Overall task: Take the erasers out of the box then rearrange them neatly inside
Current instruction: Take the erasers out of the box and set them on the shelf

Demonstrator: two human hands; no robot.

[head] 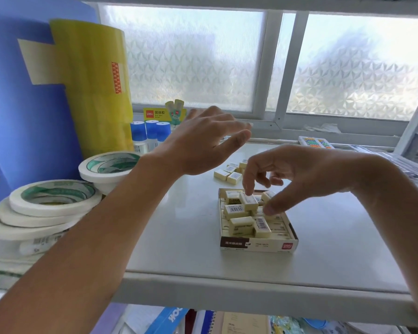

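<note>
The right hand [297,175] hides the far end of the box [257,244] and pinches one eraser [249,201] above the jumbled ones inside. The left hand [203,141] hovers slack, holding nothing, over loose erasers [228,174] — partly hidden — on the shelf [179,237], with bare room toward its front edge

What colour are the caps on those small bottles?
Blue caps on the small clear bottles, seen in the head view.

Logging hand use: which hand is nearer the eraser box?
Right. The right hand reaches into the box, fingertips on an eraser; the left hand hovers beyond it.
</note>
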